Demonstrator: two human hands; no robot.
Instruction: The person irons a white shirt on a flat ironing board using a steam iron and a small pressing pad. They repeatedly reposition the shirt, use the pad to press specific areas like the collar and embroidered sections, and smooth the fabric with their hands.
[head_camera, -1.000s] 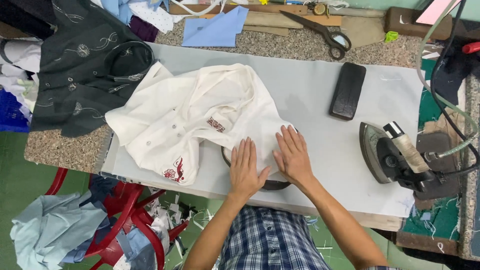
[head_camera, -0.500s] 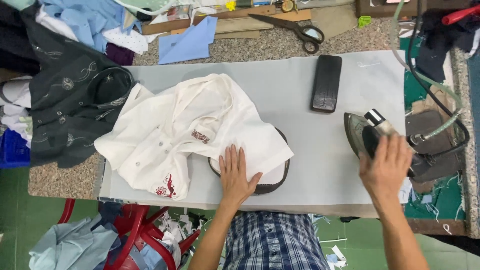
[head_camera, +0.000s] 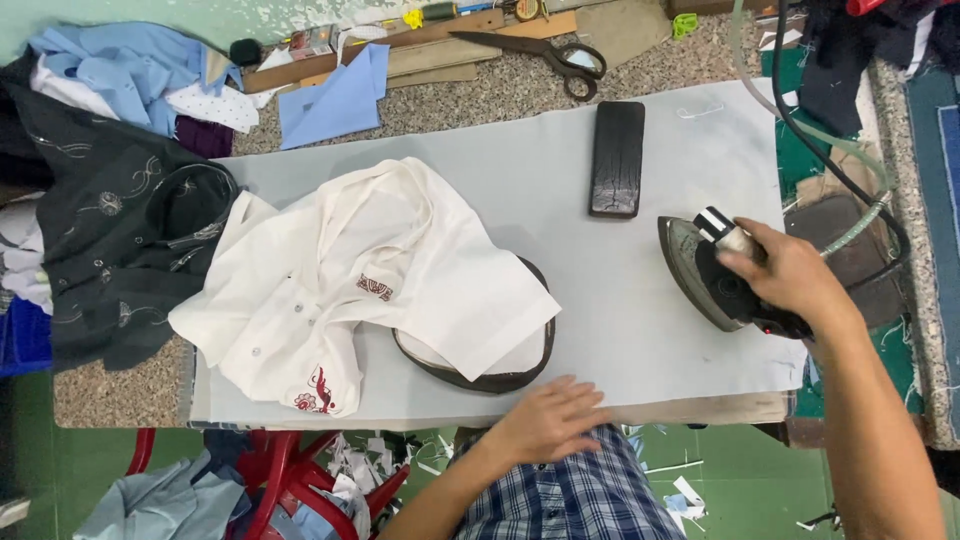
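A white shirt (head_camera: 370, 270) with red embroidery lies crumpled on the grey ironing cloth (head_camera: 600, 280). One sleeve is draped over a dark oval pressing pad (head_camera: 480, 375). My left hand (head_camera: 550, 420) hovers flat at the table's near edge, fingers apart, holding nothing, just below the pad. My right hand (head_camera: 785, 275) is closed around the handle of a steam iron (head_camera: 705, 275), which stands tilted up at the right of the cloth with its soleplate facing left.
A dark wooden block (head_camera: 617, 158) lies behind the iron. Scissors (head_camera: 545, 50) and blue fabric pieces (head_camera: 335, 100) lie at the back. A black embroidered garment (head_camera: 110, 250) is heaped at left. The iron's hose (head_camera: 850, 150) runs right. Red chair (head_camera: 270, 470) below.
My left hand has slid off the sleeve toward the table's near edge. My right hand has closed on the iron's handle. The view has shifted a little to the right.
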